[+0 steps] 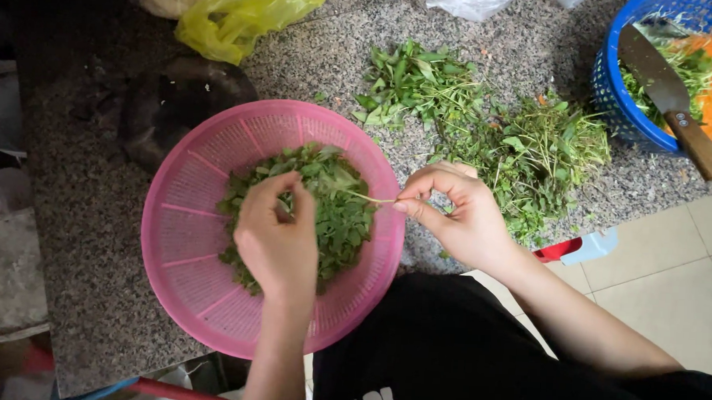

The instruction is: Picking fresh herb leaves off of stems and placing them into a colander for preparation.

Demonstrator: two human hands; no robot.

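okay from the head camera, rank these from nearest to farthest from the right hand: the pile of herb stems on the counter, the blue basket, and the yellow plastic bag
From the right hand:
1. Pile of herb stems, just beyond the hand on the counter.
2. Blue basket, farther off at the upper right.
3. Yellow plastic bag, farthest, at the upper left past the pink colander.

Both forearms are bare to the edge of the view, with no sleeves, watch or bracelets showing. The left hand [278, 241] and the right hand [459, 216] wear no gloves or rings, and the nails look short and unpainted. At six o'clock sits a black garment [437, 347] bearing a small white print at its lower edge.
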